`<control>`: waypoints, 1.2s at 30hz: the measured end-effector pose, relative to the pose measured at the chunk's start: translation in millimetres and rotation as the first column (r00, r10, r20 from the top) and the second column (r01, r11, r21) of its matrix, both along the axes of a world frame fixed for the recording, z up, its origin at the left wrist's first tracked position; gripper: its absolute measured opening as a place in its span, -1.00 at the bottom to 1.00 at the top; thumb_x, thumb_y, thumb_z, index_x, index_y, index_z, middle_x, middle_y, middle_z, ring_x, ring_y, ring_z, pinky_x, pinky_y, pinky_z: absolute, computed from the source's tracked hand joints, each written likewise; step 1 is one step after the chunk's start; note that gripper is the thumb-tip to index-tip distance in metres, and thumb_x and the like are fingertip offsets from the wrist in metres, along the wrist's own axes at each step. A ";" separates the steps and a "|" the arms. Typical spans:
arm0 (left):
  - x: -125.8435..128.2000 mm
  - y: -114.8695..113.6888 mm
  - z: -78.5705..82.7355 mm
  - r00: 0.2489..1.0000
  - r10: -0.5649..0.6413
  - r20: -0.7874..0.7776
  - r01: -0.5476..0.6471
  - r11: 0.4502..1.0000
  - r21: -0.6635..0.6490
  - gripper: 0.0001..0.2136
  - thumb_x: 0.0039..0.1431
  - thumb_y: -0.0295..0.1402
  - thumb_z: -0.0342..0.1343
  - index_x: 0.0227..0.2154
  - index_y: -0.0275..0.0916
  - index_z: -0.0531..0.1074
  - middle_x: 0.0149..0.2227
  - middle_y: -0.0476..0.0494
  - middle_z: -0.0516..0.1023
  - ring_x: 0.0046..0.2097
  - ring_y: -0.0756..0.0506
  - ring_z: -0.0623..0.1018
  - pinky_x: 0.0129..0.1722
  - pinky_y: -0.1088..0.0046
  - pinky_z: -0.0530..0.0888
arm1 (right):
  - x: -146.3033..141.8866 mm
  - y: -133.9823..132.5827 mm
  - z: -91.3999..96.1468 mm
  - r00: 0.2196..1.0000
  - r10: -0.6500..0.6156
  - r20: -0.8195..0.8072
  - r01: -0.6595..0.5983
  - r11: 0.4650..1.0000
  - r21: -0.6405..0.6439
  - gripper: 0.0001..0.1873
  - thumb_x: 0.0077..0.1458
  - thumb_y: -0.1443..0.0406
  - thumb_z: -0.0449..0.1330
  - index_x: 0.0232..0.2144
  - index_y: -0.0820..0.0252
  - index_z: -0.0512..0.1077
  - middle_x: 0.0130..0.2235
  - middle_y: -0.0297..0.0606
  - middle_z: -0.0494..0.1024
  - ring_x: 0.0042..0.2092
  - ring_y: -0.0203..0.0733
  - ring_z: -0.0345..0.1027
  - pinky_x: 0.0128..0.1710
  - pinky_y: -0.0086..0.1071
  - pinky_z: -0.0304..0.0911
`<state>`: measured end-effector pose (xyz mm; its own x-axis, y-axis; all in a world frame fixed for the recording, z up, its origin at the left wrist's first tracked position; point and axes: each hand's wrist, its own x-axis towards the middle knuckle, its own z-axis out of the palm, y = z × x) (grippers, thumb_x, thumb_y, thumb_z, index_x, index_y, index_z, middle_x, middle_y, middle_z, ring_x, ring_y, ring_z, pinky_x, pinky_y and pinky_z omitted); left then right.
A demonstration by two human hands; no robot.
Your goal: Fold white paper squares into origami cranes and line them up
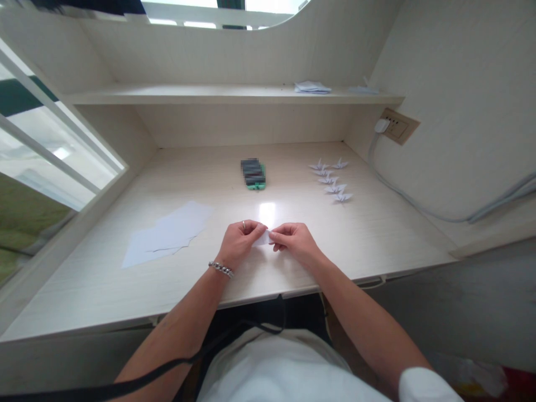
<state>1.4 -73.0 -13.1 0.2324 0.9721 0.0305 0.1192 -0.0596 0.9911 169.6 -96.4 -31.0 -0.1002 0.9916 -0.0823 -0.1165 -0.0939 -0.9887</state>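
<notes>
Near the front edge of the worktop (377, 234) | my left hand (240, 240) and right hand (296, 240) both pinch the small paper (262, 239) | best I press gently, keeping edges even.

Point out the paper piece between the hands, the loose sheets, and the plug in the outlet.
Paper piece (262, 239): head view, on its exposed white face.
Loose sheets (181, 224): head view, on their upper surface.
Plug (381, 126): head view, on its white body.
</notes>
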 end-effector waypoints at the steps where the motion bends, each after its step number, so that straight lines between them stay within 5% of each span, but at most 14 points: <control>1: 0.1 -0.6 1.0 1.000 -0.010 -0.016 0.010 1.000 0.001 -0.72 -0.05 -0.14 0.28 -0.50 -0.30 0.56 -0.52 -0.08 0.55 -0.49 0.00 0.42 -0.48 0.50 0.31 | -0.2 0.0 -0.3 1.000 -0.004 0.015 0.003 1.000 0.010 -0.63 -0.21 0.06 0.40 -0.50 0.27 0.54 -0.54 -0.24 0.55 -0.54 -0.31 0.38 -0.50 -0.43 0.25; 5: 0.1 -1.3 2.8 0.996 -0.042 -0.077 0.042 0.999 -0.005 -0.73 -0.08 -0.16 0.30 -0.51 -0.31 0.56 -0.56 -0.06 0.52 -0.51 0.01 0.41 -0.51 0.51 0.30 | 0.4 -0.5 -1.4 0.998 0.002 0.060 -0.006 0.998 0.059 -0.65 -0.14 0.07 0.37 -0.45 0.27 0.56 -0.56 -0.26 0.53 -0.52 -0.29 0.37 -0.48 -0.41 0.25; 11: -1.7 1.8 -1.2 0.998 0.050 0.030 -0.050 0.999 -0.003 -0.75 -0.10 -0.18 0.32 -0.51 -0.31 0.53 -0.54 -0.05 0.53 -0.50 0.01 0.44 -0.47 0.50 0.34 | 3.2 -1.3 0.8 0.993 0.012 0.118 -0.024 0.995 0.101 -0.63 -0.07 0.05 0.32 -0.45 0.29 0.56 -0.47 -0.18 0.58 -0.49 -0.28 0.39 -0.45 -0.39 0.29; 16: -3.2 1.7 0.3 0.999 -0.023 -0.029 0.023 1.000 -0.013 -0.75 -0.08 -0.20 0.32 -0.48 -0.33 0.56 -0.53 -0.10 0.55 -0.47 -0.03 0.46 -0.45 0.47 0.36 | 4.0 -3.2 4.8 0.991 0.031 0.132 -0.047 0.992 0.119 -0.64 -0.04 0.06 0.30 -0.42 0.28 0.57 -0.45 -0.19 0.59 -0.46 -0.28 0.40 -0.42 -0.39 0.30; 24: -4.7 3.8 0.2 1.000 0.022 0.000 -0.022 1.000 -0.023 -0.75 -0.09 -0.20 0.33 -0.50 -0.33 0.56 -0.55 -0.10 0.53 -0.49 -0.02 0.44 -0.47 0.47 0.34 | 4.6 -3.0 2.7 0.995 0.022 0.094 -0.032 0.994 0.102 -0.63 -0.18 0.12 0.39 -0.36 0.29 0.57 -0.46 -0.23 0.57 -0.45 -0.27 0.40 -0.40 -0.39 0.30; 36: -3.6 3.2 -0.5 1.000 -0.015 0.012 0.015 1.000 -0.025 -0.74 -0.10 -0.19 0.33 -0.52 -0.33 0.54 -0.55 -0.10 0.53 -0.48 -0.02 0.44 -0.46 0.47 0.34 | 4.2 -4.2 3.2 0.989 0.011 0.145 -0.031 0.990 0.135 -0.65 -0.04 0.06 0.30 -0.44 0.28 0.57 -0.47 -0.17 0.59 -0.48 -0.27 0.41 -0.43 -0.38 0.32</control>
<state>-2.1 -69.8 -13.7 0.2469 0.9690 0.0092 0.1069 -0.0367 0.9936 173.8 -100.6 -27.8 -0.1178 0.9923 0.0389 0.0278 0.0425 -0.9987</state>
